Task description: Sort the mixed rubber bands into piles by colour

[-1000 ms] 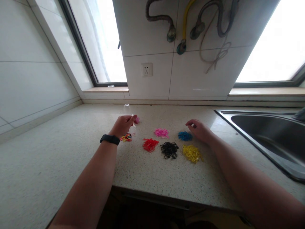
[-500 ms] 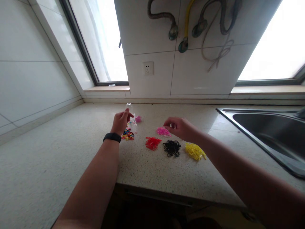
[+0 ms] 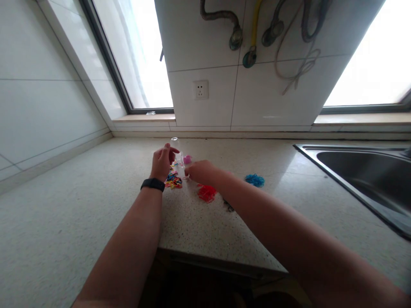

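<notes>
With left hand (image 3: 160, 161) half-curled, gripping clear container (image 3: 180, 165); with right hand (image 3: 201, 171) bunched at its four o'clock, cannot tell grip's contents.

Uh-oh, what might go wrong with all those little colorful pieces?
The right forearm crosses in front of the black pile, so it might brush pieces about. The clear container is between the left hand and right hand, so a bump might shift it. The red pile lies near the mixed pile, so colors might get muddled.
</notes>
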